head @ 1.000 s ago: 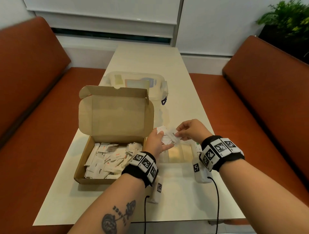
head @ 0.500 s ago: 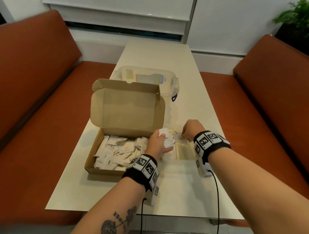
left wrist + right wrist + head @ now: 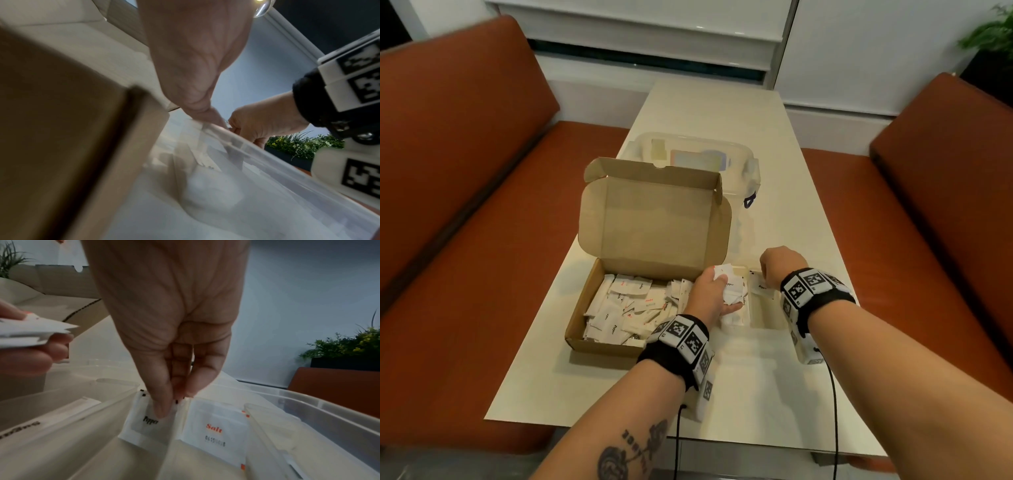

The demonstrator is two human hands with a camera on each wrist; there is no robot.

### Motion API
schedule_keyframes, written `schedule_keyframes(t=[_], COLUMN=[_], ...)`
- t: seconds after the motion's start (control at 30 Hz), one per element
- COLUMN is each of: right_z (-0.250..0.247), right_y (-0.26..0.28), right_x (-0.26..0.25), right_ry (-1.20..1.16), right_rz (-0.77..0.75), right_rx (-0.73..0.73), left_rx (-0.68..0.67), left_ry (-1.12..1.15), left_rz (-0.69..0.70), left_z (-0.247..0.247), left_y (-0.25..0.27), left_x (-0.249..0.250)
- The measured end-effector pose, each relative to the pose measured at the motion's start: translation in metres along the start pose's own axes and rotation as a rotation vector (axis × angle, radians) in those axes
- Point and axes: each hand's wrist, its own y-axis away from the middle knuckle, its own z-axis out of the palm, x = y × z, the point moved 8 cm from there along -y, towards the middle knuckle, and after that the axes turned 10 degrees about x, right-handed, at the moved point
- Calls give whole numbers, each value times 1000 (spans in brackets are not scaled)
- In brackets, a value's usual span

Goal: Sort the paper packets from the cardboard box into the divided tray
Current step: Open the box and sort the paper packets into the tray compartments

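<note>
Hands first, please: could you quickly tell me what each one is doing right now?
Left hand: closed, holding a bunch of packets.
Right hand: closed, pinching a pepper packet in the tray.

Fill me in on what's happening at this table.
A person is sorting small paper packets. The right hand pinches a pepper packet down into one slot of the clear divided tray, next to a salt packet in the neighbouring slot. The left hand holds a bunch of packets over the tray. Many more packets lie in the open cardboard box.
</note>
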Motion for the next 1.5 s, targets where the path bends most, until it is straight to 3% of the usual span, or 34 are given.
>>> schedule_keyframes(t=[0.27,0.4,0.47,0.57,0.77,1.0,1.13,1.23,1.5], right_z=[-2,-15,-19,-18,-12,-14,-19,-17,5], right_y=[2,8,17,27,34,31,22,16,6], right_x=[6,3,-1,-5,13,39,44,31,5], right_ry=[-134,-482,-663,-714,-878,-796,-597,-431,-135], right_rz=[21,14,-1,-25,90,149,163,127,51], right_rx=[7,90,58,-2,-21,12,84,40,-39], left_rx=[-9,-8,-26,-63,-70,2,4,13,-16], left_ry=[-53,-73,-76,-65,-101,-58,-59,-20,11], left_rz=[47,62,83,103,116,139,193,119,91], left_z=[2,2,4,11,22,11,4,2,1], left_y=[-1,-2,-1,0,0,-7,-5,-6,-7], left_x=[1,2,2,2,-1,2,8,5,1])
